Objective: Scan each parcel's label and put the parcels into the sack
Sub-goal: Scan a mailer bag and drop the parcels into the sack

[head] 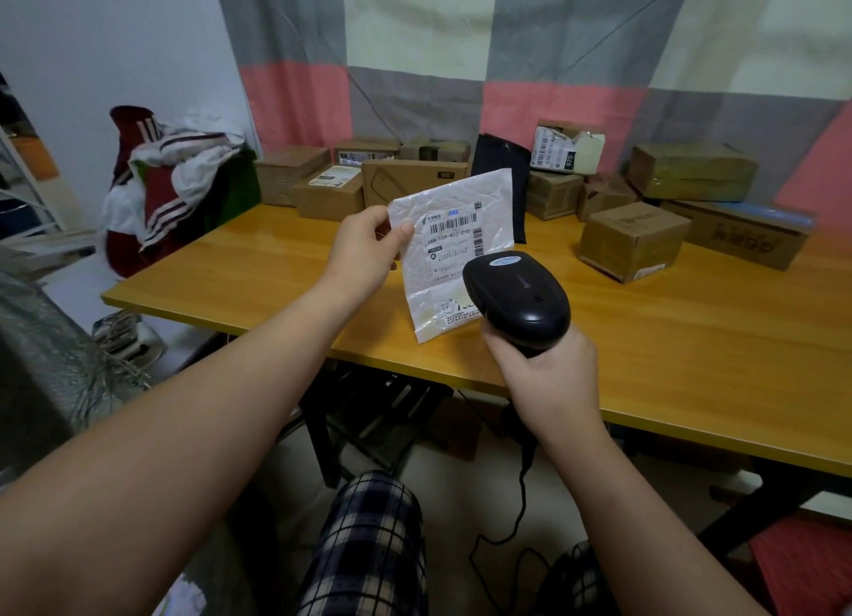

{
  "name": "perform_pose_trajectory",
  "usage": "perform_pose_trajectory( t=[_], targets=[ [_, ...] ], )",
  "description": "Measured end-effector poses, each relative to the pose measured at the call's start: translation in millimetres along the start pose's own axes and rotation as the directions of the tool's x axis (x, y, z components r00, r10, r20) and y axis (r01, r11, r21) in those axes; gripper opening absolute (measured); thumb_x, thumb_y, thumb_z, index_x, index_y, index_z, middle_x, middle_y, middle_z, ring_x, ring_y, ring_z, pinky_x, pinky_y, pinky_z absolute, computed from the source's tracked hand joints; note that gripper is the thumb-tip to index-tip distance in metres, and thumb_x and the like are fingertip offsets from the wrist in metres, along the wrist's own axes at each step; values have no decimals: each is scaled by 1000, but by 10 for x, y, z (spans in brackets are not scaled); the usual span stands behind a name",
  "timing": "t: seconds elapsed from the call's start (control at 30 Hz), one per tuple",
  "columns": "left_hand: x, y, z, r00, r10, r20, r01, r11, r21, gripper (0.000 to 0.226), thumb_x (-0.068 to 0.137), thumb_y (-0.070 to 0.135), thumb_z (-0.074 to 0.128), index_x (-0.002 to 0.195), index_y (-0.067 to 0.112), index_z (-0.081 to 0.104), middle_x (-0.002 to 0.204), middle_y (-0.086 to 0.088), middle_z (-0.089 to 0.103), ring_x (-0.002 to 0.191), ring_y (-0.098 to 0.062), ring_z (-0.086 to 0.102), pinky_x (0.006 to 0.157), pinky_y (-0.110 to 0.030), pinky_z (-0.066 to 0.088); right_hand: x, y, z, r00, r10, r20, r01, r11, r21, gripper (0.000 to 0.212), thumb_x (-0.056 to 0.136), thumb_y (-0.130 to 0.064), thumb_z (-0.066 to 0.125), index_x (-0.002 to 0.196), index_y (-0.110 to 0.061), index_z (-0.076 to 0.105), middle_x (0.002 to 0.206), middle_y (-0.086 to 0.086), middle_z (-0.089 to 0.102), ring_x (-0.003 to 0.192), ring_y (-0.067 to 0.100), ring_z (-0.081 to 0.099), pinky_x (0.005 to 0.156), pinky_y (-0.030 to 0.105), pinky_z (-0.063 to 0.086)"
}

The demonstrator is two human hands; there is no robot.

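Note:
My left hand (364, 249) pinches the left edge of a white padded mailer (449, 251) and holds it upright above the wooden table (668, 339), its printed barcode label facing me. My right hand (546, 375) grips the handle of a black barcode scanner (516, 297), whose head points at the mailer's lower right part and covers a corner of it. The scanner's black cable (521, 500) hangs down to the floor. A grey woven sack (41, 362) shows at the left edge.
Several cardboard parcels (631, 239) stand along the table's back half, with a black pouch (505, 177) leaning among them. A heap of clothes (170, 186) lies left of the table. A checked curtain hangs behind. My plaid-trousered leg (369, 546) is below.

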State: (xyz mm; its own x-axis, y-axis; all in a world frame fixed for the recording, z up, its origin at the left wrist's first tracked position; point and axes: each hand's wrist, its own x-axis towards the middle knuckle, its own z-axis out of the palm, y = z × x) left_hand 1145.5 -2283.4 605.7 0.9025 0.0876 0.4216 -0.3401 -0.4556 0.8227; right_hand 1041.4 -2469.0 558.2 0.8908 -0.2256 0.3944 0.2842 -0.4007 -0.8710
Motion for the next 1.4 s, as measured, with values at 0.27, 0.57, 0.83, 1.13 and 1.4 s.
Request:
perform_pose_trajectory(
  t=[0.27,0.57,0.83,1.13,1.4],
  targets=[
    [-487,-27,-499,997,13,-80,-23,991,-131,5,94,16,60,95,18,64,65,5,61,55,-2,55,55,-16,47,-74,-192,345,985,-76,154,60,992,109,25,69,-41,76,89,-29,68,85,-10,69,83,0,64,68,18,48],
    [-1768,-574,-1863,860,-180,-478,121,981,-152,6,90,13,65,87,18,66,65,3,63,58,-7,58,57,-19,50,-583,-606,1538,853,-172,493,84,977,197,43,60,-58,70,90,-27,69,85,-16,71,82,-3,66,74,31,57],
    [-2611,-860,-2989,637,-92,-765,304,942,140,12,89,18,66,79,23,62,68,5,63,61,-1,57,59,-11,46,-1093,-853,2484,668,-225,709,137,974,180,40,60,-61,69,90,-35,63,87,-16,69,85,2,65,75,34,56],
    [-2652,-1282,-3293,921,85,-381,299,474,828,13,76,-3,72,87,1,67,81,-12,54,73,-28,57,61,-33,43,-1269,-897,2926,603,-254,756,207,965,160,23,74,-39,78,86,-28,62,82,-8,65,79,8,62,69,35,53],
    [-2261,-1794,-3277,848,-398,-350,451,196,871,15,96,22,48,103,13,59,100,-7,59,97,-28,55,70,-36,44,-1250,-762,2920,625,-187,758,168,980,103,23,71,-43,78,79,-34,58,82,-9,66,80,9,63,72,36,54]
  ],
)
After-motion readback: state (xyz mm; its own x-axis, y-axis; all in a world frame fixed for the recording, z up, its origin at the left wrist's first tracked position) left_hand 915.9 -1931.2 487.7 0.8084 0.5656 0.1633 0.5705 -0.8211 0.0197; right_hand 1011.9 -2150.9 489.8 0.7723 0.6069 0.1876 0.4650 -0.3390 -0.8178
